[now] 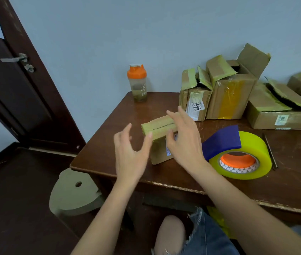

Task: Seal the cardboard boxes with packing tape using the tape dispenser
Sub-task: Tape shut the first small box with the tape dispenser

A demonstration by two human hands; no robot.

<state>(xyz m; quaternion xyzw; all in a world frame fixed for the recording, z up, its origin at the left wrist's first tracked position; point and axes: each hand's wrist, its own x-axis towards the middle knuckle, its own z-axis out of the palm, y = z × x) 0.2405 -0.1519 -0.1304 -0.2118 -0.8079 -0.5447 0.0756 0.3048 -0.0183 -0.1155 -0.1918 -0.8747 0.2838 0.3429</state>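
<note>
A small cardboard box stands on the brown table, its top flaps closed with a seam running along the middle. My left hand hovers at the box's left end with fingers spread, the thumb tip near the top corner. My right hand is over the box's right end, fingers straight and reaching over the top, thumb by the front face. The tape dispenser, a blue blade guard on a yellow-green roll with an orange core, lies flat on the table just right of my right wrist.
Several opened cardboard boxes stand along the wall at the back right. An orange-lidded shaker bottle sits at the table's far corner. A thin dark pen or blade lies beside the tape roll. A pale stool stands left of the table.
</note>
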